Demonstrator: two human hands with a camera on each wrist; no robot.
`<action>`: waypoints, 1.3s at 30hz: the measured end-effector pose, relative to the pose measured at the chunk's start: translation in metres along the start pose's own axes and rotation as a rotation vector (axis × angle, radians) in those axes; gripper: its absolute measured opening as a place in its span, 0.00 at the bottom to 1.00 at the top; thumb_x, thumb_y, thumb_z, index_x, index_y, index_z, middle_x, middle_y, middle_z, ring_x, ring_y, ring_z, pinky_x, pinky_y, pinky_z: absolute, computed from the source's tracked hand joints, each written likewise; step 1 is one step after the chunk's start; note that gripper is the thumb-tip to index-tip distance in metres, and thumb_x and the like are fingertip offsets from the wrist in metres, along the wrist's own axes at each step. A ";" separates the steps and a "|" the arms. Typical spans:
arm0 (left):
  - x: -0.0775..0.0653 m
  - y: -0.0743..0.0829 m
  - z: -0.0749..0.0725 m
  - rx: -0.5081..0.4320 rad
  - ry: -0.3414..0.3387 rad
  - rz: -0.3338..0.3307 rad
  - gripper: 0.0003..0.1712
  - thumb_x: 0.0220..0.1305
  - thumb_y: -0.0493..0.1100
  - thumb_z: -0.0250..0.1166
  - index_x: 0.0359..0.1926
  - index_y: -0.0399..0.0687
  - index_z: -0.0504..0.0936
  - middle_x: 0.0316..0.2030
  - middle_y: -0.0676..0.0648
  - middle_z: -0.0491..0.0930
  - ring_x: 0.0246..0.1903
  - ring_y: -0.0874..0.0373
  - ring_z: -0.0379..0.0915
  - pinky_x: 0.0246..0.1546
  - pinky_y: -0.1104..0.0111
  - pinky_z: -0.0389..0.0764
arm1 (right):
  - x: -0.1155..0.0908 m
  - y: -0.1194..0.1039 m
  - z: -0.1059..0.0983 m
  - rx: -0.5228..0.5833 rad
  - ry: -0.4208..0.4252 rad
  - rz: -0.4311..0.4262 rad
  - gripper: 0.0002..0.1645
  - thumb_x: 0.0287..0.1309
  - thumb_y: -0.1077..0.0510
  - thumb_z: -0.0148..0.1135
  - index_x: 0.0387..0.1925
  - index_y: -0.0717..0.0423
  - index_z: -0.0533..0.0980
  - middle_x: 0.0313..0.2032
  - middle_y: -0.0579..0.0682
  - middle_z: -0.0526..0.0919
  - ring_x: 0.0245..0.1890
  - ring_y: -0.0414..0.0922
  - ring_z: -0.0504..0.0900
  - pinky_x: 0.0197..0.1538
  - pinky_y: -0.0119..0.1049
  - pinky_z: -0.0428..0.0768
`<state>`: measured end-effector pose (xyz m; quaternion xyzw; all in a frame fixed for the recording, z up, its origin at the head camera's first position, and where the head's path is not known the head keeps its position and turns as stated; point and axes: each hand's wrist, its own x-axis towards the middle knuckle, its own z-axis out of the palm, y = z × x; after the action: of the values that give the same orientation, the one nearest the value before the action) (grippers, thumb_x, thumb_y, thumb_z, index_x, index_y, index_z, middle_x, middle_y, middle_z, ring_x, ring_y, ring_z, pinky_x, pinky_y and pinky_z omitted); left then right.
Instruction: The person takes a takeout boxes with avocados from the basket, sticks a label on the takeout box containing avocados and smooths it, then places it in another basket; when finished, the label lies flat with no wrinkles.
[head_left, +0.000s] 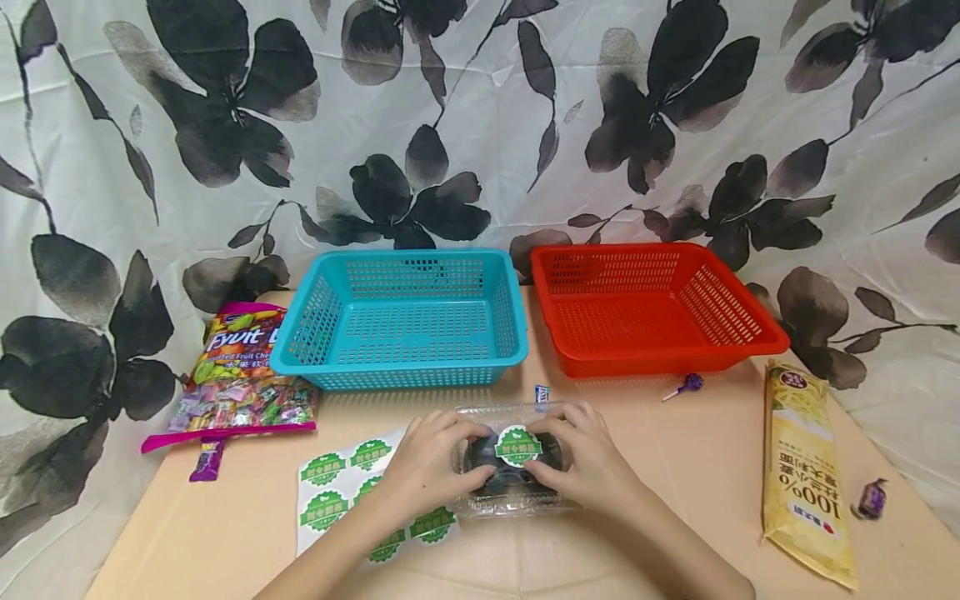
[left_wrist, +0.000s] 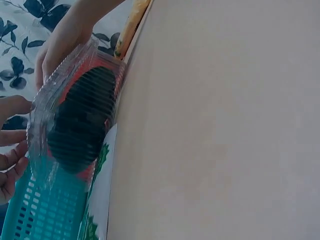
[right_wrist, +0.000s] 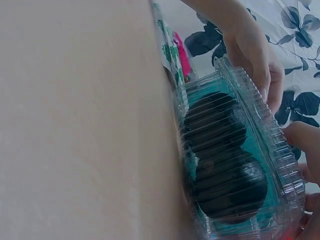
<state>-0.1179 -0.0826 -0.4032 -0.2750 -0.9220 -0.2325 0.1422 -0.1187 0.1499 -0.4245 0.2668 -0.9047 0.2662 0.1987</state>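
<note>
A clear plastic clamshell box (head_left: pixel 480 502) with dark, round, shiny things (right_wrist: pixel 231 185) inside lies on the table under both hands. A round green-and-white sticker (head_left: pixel 518 446) is on its lid. My left hand (head_left: pixel 429 458) holds the left part of the lid, thumb and forefinger bent close to the sticker. From the other side my right hand (head_left: pixel 588 454) holds the box, its thumb and forefinger at the sticker's right edge. Beside the left forearm, partly beneath it, lies a sheet of matching green stickers (head_left: pixel 324 510).
Behind the box stand a blue basket (head_left: pixel 400 377) and a red basket (head_left: pixel 637 365). A fruit-candy bag (head_left: pixel 243 392) and a purple wrapped candy (head_left: pixel 207 460) lie left. A small packet (head_left: pixel 542 394), lollipop (head_left: pixel 692 382), yellow pasta bag (head_left: pixel 806 475) and dark purple candy (head_left: pixel 872 500) lie behind and right.
</note>
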 end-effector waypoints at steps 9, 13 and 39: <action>-0.016 -0.029 -0.025 -0.009 0.068 -0.087 0.22 0.44 0.50 0.68 0.44 0.55 0.78 0.44 0.55 0.74 0.48 0.59 0.67 0.48 0.59 0.69 | -0.004 0.008 -0.015 0.053 0.014 0.079 0.17 0.42 0.53 0.67 0.38 0.45 0.78 0.41 0.36 0.73 0.45 0.37 0.63 0.43 0.40 0.67; -0.024 -0.056 -0.036 0.095 0.167 -0.081 0.23 0.45 0.49 0.67 0.46 0.51 0.77 0.50 0.47 0.72 0.52 0.51 0.64 0.48 0.53 0.66 | -0.005 0.019 -0.027 0.030 0.059 0.070 0.17 0.42 0.57 0.67 0.39 0.48 0.78 0.43 0.40 0.73 0.47 0.40 0.63 0.45 0.41 0.66; -0.113 -0.135 -0.104 0.397 0.237 -0.424 0.62 0.36 0.69 0.65 0.68 0.49 0.47 0.67 0.34 0.33 0.65 0.42 0.16 0.57 0.41 0.22 | -0.041 0.108 -0.124 -0.397 0.101 0.442 0.55 0.44 0.34 0.58 0.68 0.47 0.44 0.66 0.65 0.39 0.64 0.65 0.27 0.57 0.64 0.25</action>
<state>-0.0903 -0.2851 -0.4057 -0.0143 -0.9632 -0.1030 0.2479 -0.1236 0.3155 -0.3892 0.0059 -0.9642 0.1336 0.2291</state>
